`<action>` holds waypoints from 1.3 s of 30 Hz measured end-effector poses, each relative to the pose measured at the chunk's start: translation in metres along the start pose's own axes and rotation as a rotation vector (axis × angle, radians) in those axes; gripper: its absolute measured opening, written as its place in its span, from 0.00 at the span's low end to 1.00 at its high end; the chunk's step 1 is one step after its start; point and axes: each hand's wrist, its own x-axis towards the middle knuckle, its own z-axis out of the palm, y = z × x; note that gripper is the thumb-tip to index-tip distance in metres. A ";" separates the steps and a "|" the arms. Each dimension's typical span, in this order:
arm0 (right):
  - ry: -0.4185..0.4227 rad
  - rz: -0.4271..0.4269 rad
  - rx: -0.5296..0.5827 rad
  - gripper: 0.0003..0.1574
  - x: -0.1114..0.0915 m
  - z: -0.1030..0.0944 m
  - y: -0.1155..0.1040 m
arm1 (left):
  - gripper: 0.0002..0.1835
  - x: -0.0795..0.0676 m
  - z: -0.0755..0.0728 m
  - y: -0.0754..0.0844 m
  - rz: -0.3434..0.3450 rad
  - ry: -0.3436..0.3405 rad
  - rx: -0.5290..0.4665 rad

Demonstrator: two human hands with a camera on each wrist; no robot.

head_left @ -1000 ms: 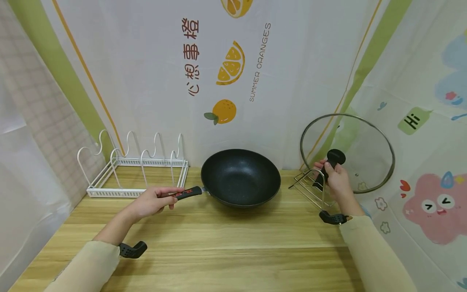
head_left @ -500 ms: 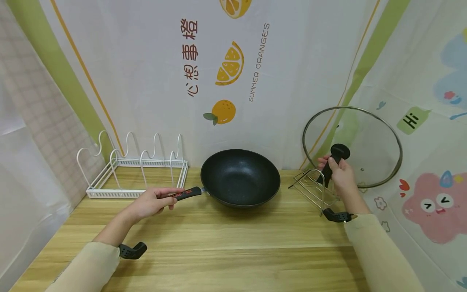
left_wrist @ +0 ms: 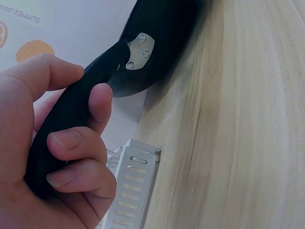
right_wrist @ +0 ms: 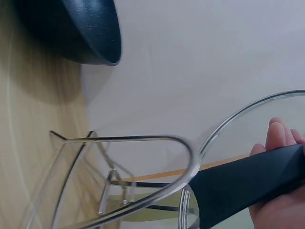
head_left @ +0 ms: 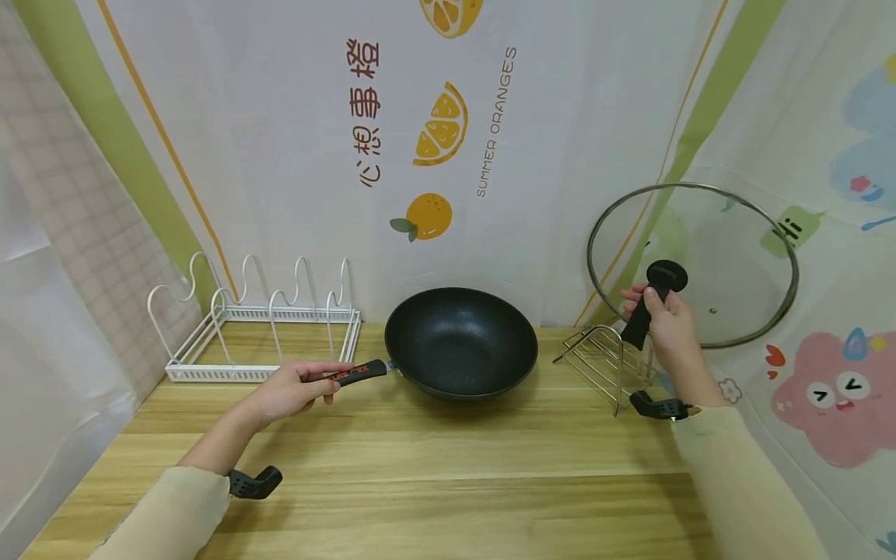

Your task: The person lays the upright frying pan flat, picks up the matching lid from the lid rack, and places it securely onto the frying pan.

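A black wok (head_left: pixel 462 342) stands on the wooden table with its bowl facing me. My left hand (head_left: pixel 294 389) holds its black handle (head_left: pixel 360 372); in the left wrist view the fingers curl round the handle (left_wrist: pixel 71 105), below a riveted metal bracket. On the right, my right hand (head_left: pixel 673 330) grips the black handle (head_left: pixel 637 323) of a clear glass lid (head_left: pixel 735 257) with a steel rim. The lid stands tilted up on edge above a wire lid rack (head_left: pixel 620 365). In the right wrist view the handle's lower end overlaps the rack's front loop (right_wrist: pixel 186 148).
A white rack (head_left: pixel 224 374) with several curved dividers stands at the back left. Behind the table hangs a white curtain (head_left: pixel 280 155) printed with oranges, and another printed sheet (head_left: pixel 763 404) lines the right side. Each wrist wears a black camera mount (head_left: pixel 255 482).
The right hand has lifted the lid up and to the right, raising it higher over the wire rack. The left hand and the wok have stayed put.
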 end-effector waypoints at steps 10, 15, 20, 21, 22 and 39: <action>0.001 -0.049 -0.065 0.18 -0.001 0.004 -0.024 | 0.26 0.000 -0.001 0.000 0.004 -0.005 -0.010; 0.010 -0.056 -0.072 0.17 -0.002 0.010 -0.035 | 0.27 -0.001 0.000 0.000 0.016 -0.012 -0.009; 0.011 -0.051 -0.012 0.17 -0.006 0.018 -0.049 | 0.27 -0.002 0.000 0.000 0.009 -0.009 -0.009; 0.010 -0.051 -0.004 0.17 -0.007 0.019 -0.051 | 0.27 -0.002 0.000 0.000 0.009 -0.010 -0.006; 0.008 -0.049 0.004 0.17 -0.008 0.021 -0.054 | 0.26 -0.002 -0.001 0.000 0.007 -0.007 -0.004; -0.016 -0.003 -0.036 0.18 -0.014 0.047 -0.073 | 0.27 -0.001 -0.002 -0.002 0.010 -0.008 -0.003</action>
